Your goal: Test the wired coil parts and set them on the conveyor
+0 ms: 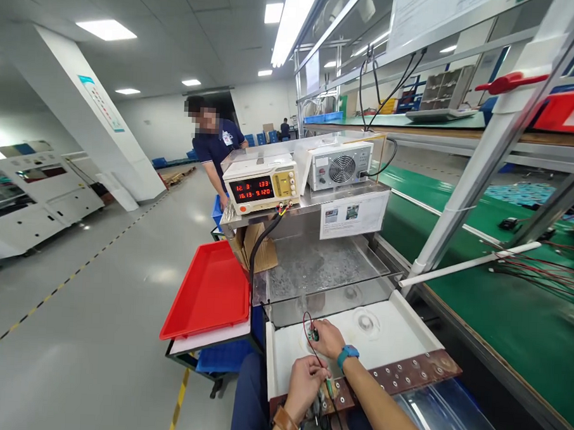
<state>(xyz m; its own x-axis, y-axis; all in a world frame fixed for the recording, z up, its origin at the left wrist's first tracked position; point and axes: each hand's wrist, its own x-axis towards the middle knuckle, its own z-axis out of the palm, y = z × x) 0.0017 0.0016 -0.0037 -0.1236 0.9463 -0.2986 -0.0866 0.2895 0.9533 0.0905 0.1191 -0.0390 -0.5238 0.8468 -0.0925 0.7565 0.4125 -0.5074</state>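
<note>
Head view, the only one I've got: my R hand (pixel 330 339) has thumb and fingers closed on a small green board (pixel 315 335), which sits over the white tray (pixel 391 326), left of the round fitting (pixel 366 321). My L hand (pixel 304 384) is nearer me, thumb and index tips together, prob. on the thin red wire (pixel 310 348) that loops up by the bd.; the tips hide the exact contact. Just beside them, a green-sleeved piece (pixel 329 387) lies over the riveted brown strip (pixel 406 371).

To do this well, I'd keep the R grip light & on the bd.'s edges, w/ fingertips off the parts. L pinch should stay close to the wire's end for control, w/ slack in the loop so nothing tugs the joint. The bench supply (pixel 261 187) display is lit, so I'd treat bare ends as live & keep 'em apart.
</note>
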